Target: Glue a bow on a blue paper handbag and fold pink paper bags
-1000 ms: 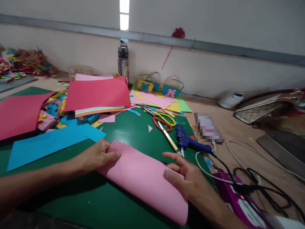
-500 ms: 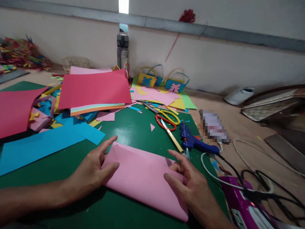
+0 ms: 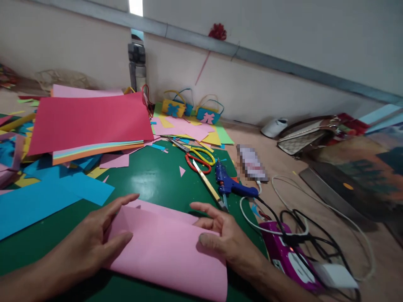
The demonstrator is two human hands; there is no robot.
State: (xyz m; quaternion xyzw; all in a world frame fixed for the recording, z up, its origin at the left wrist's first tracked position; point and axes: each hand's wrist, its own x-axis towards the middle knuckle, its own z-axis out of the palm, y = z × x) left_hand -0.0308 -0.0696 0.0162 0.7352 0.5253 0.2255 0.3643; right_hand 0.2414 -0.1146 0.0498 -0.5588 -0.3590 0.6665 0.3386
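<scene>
A folded sheet of pink paper (image 3: 166,247) lies over the green work surface, its fold toward me and its top edges slightly apart. My left hand (image 3: 91,235) grips its left end, thumb on the front layer and fingers behind. At the right end my right hand (image 3: 223,237) holds it too, with the thumb on the front and some fingers tucked between the layers. Beyond the paper lie a craft knife (image 3: 208,182), scissors (image 3: 200,159) with red and yellow handles, and a blue glue gun (image 3: 231,184).
Stacked coloured sheets topped with red paper (image 3: 91,121) and blue paper strips (image 3: 40,205) lie at left. Small paper bags (image 3: 173,108) stand by the wall. At right are a phone (image 3: 252,163), a purple power strip (image 3: 289,256), tangled cables and a handbag (image 3: 308,136).
My view has turned right, so everything sits further left. The paper's front layer has tipped up a little and its top gap looks wider. Both hands keep hold of it.
</scene>
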